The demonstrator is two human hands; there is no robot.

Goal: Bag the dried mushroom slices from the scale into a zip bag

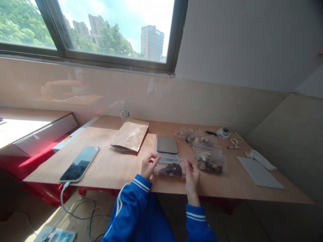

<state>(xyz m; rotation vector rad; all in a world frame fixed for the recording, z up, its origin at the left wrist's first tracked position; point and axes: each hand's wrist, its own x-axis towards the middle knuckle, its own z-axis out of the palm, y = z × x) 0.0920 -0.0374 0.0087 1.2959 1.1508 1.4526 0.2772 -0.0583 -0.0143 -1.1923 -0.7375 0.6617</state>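
A clear zip bag [170, 167] with dark dried pieces inside lies near the table's front edge. My left hand [148, 165] pinches its upper left corner, fingers closed on the plastic. My right hand [192, 174] grips the bag's right end. Both sleeves are blue with white stripes. Just behind the bag sits a small digital scale [166, 145] with a bare grey platform. To the right lies a fuller zip bag [210, 160] of the same dark pieces.
A brown paper pouch [130, 135] and a small bottle [124, 112] lie behind left. A phone [80, 163] on a cable rests at the left. More small bags [188, 134], a screwdriver [210, 132], a round white device [223, 132] and grey sheet [259, 172] are right.
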